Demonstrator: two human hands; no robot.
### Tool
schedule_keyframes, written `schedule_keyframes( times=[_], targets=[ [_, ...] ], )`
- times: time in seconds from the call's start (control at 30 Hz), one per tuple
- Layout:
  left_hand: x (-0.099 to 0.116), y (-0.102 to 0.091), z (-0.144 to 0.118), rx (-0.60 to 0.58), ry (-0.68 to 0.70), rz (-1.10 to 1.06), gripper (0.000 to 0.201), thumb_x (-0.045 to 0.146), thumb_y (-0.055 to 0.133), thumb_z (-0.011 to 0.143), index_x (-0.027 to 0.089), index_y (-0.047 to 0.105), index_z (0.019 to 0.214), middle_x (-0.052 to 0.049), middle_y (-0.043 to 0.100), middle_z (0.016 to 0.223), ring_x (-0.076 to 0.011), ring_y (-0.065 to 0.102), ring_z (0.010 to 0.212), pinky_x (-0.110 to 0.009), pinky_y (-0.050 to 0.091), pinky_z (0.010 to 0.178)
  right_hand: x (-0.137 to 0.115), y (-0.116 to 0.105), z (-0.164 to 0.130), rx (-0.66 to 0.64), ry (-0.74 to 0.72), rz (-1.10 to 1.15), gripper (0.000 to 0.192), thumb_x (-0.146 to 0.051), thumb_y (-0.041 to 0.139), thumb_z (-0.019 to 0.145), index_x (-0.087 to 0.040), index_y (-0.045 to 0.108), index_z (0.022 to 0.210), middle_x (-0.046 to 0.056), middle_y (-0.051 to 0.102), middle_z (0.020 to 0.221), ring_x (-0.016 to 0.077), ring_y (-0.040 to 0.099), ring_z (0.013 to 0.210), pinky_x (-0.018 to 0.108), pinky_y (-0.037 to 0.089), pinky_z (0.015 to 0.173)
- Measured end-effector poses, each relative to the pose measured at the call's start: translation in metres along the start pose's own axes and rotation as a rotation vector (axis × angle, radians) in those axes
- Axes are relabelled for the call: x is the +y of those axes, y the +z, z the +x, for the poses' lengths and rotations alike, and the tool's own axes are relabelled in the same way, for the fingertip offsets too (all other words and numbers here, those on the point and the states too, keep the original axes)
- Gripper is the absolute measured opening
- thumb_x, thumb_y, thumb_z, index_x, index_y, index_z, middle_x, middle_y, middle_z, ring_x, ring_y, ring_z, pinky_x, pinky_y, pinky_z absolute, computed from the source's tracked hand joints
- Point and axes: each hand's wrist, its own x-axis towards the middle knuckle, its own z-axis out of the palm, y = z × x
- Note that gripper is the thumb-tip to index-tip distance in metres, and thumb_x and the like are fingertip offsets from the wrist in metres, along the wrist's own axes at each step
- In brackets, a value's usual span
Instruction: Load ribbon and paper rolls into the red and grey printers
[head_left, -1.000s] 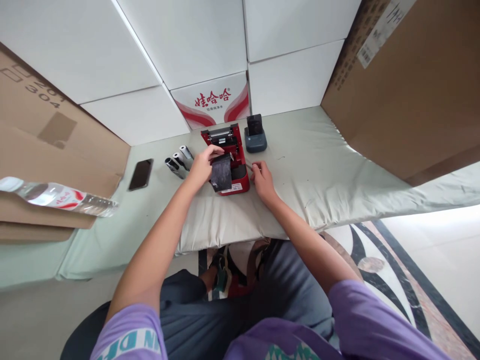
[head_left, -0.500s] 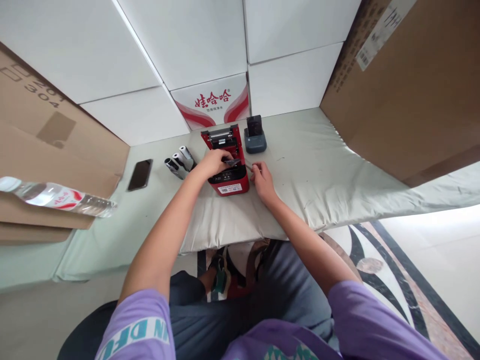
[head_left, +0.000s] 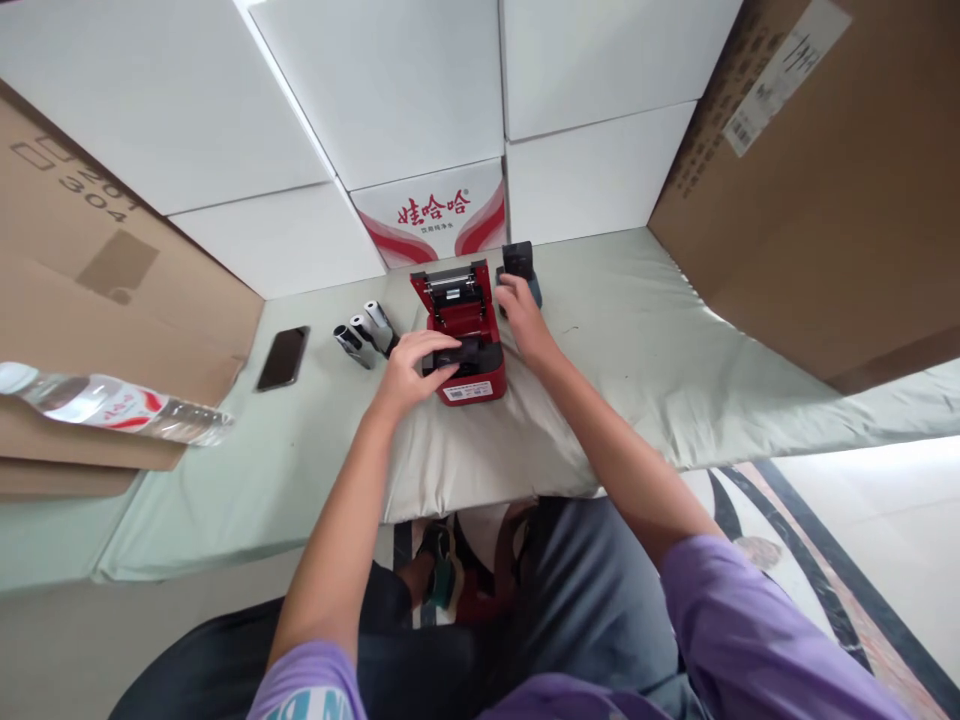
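Note:
A red receipt printer (head_left: 491, 385) with a black front panel stands on the cloth-covered surface, its lid (head_left: 457, 285) raised and tilted back. My left hand (head_left: 412, 370) is at the front left of the printer, thumb and fingers closed about a black part (head_left: 469, 357) there. By the right edge of the raised lid is my right hand (head_left: 525, 318), fingers curled together; what they hold, if anything, is hidden. Just behind that hand sits a dark blue device (head_left: 535, 290) with a black upright piece (head_left: 518, 259), partly covered by the fingers.
Several paper rolls (head_left: 365, 335) with black and white wrapping stand left of the printer. Farther left lie a phone (head_left: 283, 358) and a water bottle (head_left: 124, 402). White boxes (head_left: 240, 240) line the back. Cardboard boxes stand at the left (head_left: 172, 300) and right (head_left: 780, 230).
My right hand has moved from the printer's front right side up toward the lid and the blue device. My left hand has shifted lower at the printer's front. The view has tilted slightly.

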Motion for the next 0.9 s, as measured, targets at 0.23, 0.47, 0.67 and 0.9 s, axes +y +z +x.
schedule_keyframes(
  times=[0.23,0.47,0.67,0.9],
  targets=[
    [-0.042,0.024,-0.026,0.536,-0.186,-0.339,0.064,0.080,0.050,0.091,0.028,0.070,0.122,-0.010,0.071,0.127,-0.0279,0.068,0.118,-0.040,0.055,0.100,0.023,0.030,0.026,-0.038,-0.075,0.174,0.054,-0.073,0.054,0.092,-0.027,0.062,0.118,0.005,0.070,0.125,0.0233,0.061,0.127,0.041,0.051,0.110],
    [-0.049,0.041,-0.025,0.620,-0.475,-0.647,0.058,0.072,0.066,0.088,0.030,0.067,0.128,-0.008,0.064,0.145,-0.0265,0.062,0.133,-0.035,0.054,0.103,0.031,0.016,0.010,-0.100,0.000,0.236,0.035,-0.057,0.068,0.078,-0.026,0.065,0.093,0.004,0.069,0.129,0.0285,0.058,0.129,0.043,0.047,0.111],
    [-0.033,0.046,-0.021,0.469,-0.548,-0.916,0.055,0.060,0.075,0.083,0.027,0.072,0.128,-0.006,0.069,0.144,-0.0302,0.057,0.144,-0.041,0.047,0.118,0.029,0.004,0.010,-0.292,0.254,0.290,0.070,-0.034,0.064,0.060,-0.030,0.055,0.130,0.001,0.070,0.128,0.0294,0.064,0.121,0.046,0.052,0.107],
    [-0.030,0.041,-0.012,0.390,-0.661,-1.046,0.052,0.038,0.072,0.077,0.023,0.072,0.127,-0.005,0.073,0.137,-0.0308,0.063,0.136,-0.039,0.054,0.107,0.017,-0.003,0.003,-0.452,0.319,0.261,0.065,-0.030,0.064,0.059,-0.028,0.058,0.124,0.001,0.074,0.116,0.0257,0.067,0.109,0.036,0.058,0.089]
  ],
)
